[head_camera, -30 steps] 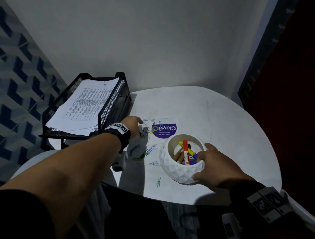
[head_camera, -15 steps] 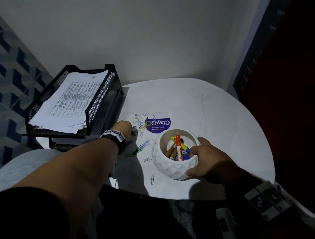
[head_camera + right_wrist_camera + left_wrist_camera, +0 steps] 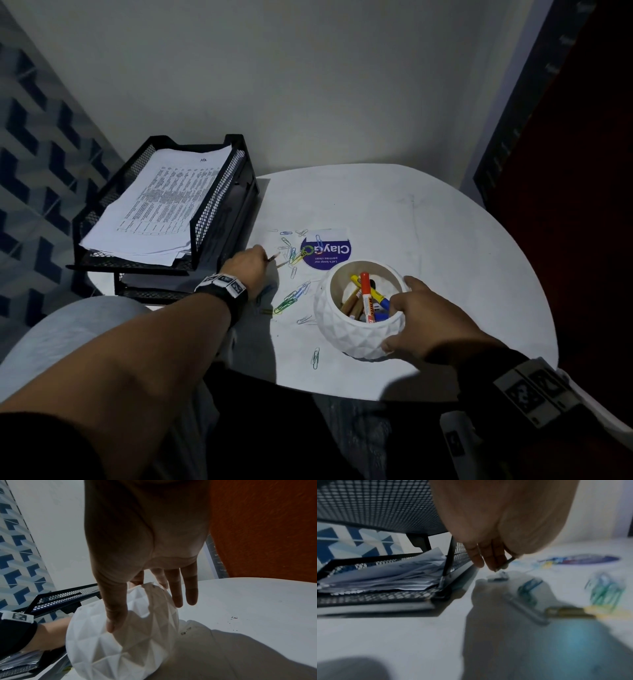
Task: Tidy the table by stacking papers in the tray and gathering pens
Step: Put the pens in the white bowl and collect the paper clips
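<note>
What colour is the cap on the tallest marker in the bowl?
Orange-red. The marker stands in the white bowl; the head view shows it best.

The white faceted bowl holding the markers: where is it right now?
In the head view the white faceted bowl sits on the white table's near edge, right of the scattered paper clips, with the right hand gripping its right side.

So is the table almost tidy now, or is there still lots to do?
Partly. Done: the papers lie stacked in the black tray, and several pens stand in the white bowl. In hand: the right hand holds the bowl, while the left hand pinches a thin, pencil-like item. Left: that item needs dropping in, and coloured paper clips lie scattered on the table.
</note>
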`<state>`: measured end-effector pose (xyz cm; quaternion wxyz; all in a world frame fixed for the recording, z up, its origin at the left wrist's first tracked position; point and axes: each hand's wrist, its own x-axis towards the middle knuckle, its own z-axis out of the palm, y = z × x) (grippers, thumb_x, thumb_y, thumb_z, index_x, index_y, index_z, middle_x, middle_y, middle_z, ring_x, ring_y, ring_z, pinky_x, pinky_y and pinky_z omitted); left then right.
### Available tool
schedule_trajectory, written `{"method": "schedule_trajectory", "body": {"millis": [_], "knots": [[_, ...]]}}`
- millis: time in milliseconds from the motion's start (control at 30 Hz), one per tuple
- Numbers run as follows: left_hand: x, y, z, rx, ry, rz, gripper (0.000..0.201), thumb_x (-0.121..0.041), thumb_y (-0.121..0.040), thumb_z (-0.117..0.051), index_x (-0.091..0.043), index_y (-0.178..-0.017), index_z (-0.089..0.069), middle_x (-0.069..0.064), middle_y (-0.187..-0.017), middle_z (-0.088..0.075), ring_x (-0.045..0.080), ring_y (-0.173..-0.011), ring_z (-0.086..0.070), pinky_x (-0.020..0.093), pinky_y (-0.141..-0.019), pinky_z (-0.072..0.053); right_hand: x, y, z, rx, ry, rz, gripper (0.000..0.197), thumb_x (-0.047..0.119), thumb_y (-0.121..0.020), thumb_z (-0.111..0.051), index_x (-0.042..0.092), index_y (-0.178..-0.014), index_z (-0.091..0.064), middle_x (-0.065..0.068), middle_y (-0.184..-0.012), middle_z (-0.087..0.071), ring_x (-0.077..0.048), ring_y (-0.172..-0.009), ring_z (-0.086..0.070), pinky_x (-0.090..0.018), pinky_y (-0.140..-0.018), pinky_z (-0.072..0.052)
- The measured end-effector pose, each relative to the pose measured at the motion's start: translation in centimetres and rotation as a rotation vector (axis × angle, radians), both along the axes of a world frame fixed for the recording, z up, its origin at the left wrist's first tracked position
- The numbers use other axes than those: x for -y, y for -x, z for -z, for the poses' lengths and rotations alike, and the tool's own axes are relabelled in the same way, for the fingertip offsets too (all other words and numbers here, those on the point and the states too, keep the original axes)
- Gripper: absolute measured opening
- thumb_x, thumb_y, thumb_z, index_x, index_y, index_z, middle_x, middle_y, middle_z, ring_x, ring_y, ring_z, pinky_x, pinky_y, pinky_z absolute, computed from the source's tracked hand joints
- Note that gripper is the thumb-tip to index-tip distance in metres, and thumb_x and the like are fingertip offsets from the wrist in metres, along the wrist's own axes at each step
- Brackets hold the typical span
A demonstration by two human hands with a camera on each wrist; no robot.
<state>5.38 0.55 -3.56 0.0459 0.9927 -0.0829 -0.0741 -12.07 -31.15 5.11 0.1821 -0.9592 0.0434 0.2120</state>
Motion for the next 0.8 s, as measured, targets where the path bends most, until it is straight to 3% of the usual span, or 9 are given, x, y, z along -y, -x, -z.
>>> {"method": "schedule_trajectory", "body": {"millis": [100,233,333,433,567,633,700,800], "knots": [[2.7,0.6,-3.6,0.143,0.240,0.007,0.014,-0.030,-0.101,-0.045,-0.018,-0.106,-0.051,0.012,-0.099,-0.069,0.037,-0.091,-0.064,0.041,-0.074,-0.049,0.0,0.1,-0.3,0.018,0.000,0.013,0.055,0.055,-0.063,-0.088,0.032,-0.110,-0.071,0.005,-0.150,-0.040,-0.022,-0.105,-0.065,-0.040,-0.094,-0.059],[7.7,3.4,-8.4,0.228,0.412,0.354,0.011,-0.024,-0.100,-0.051,-0.020,-0.101,-0.062,0.002,-0.093,-0.070,0.027,-0.084,-0.063,0.036,-0.072,-0.050,0.4,0.4,-0.8,0.028,0.005,0.011,0.048,0.050,-0.064,-0.089,0.034,-0.106,-0.070,0.005,-0.156,-0.034,-0.025,-0.110,-0.065,-0.036,-0.090,-0.055],[10.5,6.3,-10.3,0.190,0.404,0.685,0.014,-0.019,-0.096,-0.063,-0.015,-0.102,-0.075,0.002,-0.097,-0.074,0.022,-0.087,-0.067,0.030,-0.077,-0.051,0.8,0.7,-1.0,0.033,0.009,0.024,0.048,0.047,-0.067,-0.089,0.034,-0.110,-0.070,0.002,-0.157,-0.033,-0.027,-0.111,-0.066,-0.035,-0.090,-0.054],[12.1,8.0,-10.2,0.095,0.336,0.769,0.017,-0.020,-0.093,-0.067,-0.019,-0.108,-0.076,0.000,-0.103,-0.074,0.018,-0.092,-0.068,0.031,-0.082,-0.054,1.1,1.1,-1.2,0.049,0.006,0.030,0.050,0.048,-0.066,-0.090,0.033,-0.110,-0.070,0.003,-0.153,-0.035,-0.026,-0.107,-0.065,-0.036,-0.089,-0.055],[11.9,8.4,-10.0,0.115,0.441,0.651,0.030,-0.010,-0.089,-0.060,-0.019,-0.116,-0.071,-0.001,-0.116,-0.071,0.015,-0.106,-0.063,0.026,-0.094,-0.048,1.9,1.8,-1.6,0.065,0.018,0.048,0.050,0.049,-0.066,-0.090,0.033,-0.109,-0.071,0.002,-0.152,-0.036,-0.026,-0.109,-0.064,-0.038,-0.091,-0.055],[10.4,7.6,-9.9,0.137,0.549,0.424,0.035,-0.001,-0.086,-0.056,-0.015,-0.113,-0.072,0.003,-0.118,-0.070,0.021,-0.110,-0.063,0.024,-0.093,-0.046,2.4,2.2,-1.7,0.066,0.028,0.070,0.049,0.049,-0.065,-0.089,0.033,-0.108,-0.070,0.000,-0.145,-0.041,-0.026,-0.109,-0.064,-0.038,-0.091,-0.055],[8.1,6.7,-8.9,0.090,0.505,0.180,0.036,0.002,-0.085,-0.056,-0.013,-0.112,-0.073,0.008,-0.123,-0.068,0.025,-0.114,-0.062,0.021,-0.091,-0.042,3.0,2.5,-1.7,0.074,0.036,0.087,0.049,0.051,-0.063,-0.089,0.032,-0.104,-0.070,0.003,-0.129,-0.044,-0.024,-0.100,-0.064,-0.039,-0.088,-0.057],[3.5,5.8,-5.3,-0.144,0.214,-0.046,0.039,-0.026,-0.091,-0.057,-0.017,-0.129,-0.063,0.013,-0.134,-0.061,0.027,-0.119,-0.061,0.026,-0.101,-0.045,3.5,2.7,-1.5,0.063,0.047,0.101,0.052,0.052,-0.062,-0.089,0.032,-0.106,-0.070,0.004,-0.123,-0.043,-0.023,-0.096,-0.064,-0.039,-0.086,-0.057]]}}
